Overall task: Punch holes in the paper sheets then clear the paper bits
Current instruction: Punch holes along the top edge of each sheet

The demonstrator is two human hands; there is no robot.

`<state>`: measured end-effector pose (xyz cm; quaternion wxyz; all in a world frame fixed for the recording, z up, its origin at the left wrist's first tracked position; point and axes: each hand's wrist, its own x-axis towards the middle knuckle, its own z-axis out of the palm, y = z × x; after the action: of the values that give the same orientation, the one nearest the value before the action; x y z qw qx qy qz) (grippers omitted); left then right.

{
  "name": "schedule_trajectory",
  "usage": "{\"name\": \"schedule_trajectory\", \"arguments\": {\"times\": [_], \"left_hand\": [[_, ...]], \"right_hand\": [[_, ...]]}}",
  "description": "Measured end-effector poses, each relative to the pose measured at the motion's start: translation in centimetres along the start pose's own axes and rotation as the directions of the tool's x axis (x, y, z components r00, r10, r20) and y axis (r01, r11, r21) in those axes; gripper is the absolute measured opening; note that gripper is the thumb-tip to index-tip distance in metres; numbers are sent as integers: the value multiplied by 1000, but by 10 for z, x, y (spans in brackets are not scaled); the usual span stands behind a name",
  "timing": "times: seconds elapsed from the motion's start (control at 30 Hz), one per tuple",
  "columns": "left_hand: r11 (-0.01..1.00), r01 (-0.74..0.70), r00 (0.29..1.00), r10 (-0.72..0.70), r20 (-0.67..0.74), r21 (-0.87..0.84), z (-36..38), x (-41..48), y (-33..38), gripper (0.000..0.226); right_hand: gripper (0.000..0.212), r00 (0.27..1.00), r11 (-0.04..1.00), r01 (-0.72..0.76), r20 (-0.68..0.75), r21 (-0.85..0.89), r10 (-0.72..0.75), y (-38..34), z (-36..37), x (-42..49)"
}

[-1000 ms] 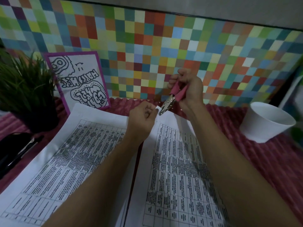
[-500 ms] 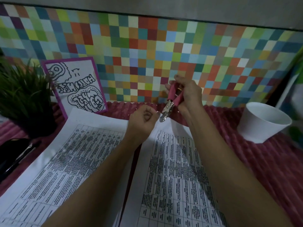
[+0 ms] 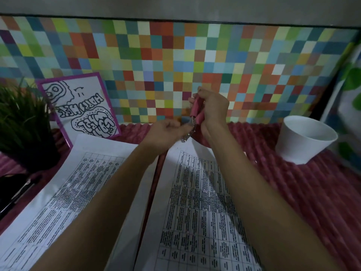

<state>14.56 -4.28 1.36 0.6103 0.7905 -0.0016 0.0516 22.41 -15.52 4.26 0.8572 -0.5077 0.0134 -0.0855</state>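
My right fingers (image 3: 212,103) wrap round the pink punch (image 3: 196,112), held over the far edge of the right sheet (image 3: 195,192). My left fingers (image 3: 175,126) sit at its metal head (too blurred to tell whether they pinch anything). I see no holes in it or the left sheet (image 3: 78,182), so punching seems unfinished and clearing remains.

Dim light — checkered wall (image 3: 195,61)

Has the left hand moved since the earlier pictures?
Yes. The left hand went forward from the right sheet's top edge toward the board, beside the punch.
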Motion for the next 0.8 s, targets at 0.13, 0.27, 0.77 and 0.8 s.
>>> {"name": "schedule_trajectory", "arguments": {"times": [0.13,0.27,0.77,0.8], "left_hand": [[990,70,996,-64,-56,119,-2,-23,-36,24],[992,-7,977,33,-211,126,10,-26,-52,39],[986,-90,951,126,-282,139,13,-26,-53,35],[986,-89,951,127,-282,144,13,-27,-52,36]], "right_hand": [[17,1000,1000,-2,-7,-16,1,-4,-2,3],[9,990,992,-123,79,42,119,-9,-5,-3],[14,993,990,-50,-96,131,63,-24,-60,16],[15,993,988,-39,-105,150,55,-24,-61,15]]}}
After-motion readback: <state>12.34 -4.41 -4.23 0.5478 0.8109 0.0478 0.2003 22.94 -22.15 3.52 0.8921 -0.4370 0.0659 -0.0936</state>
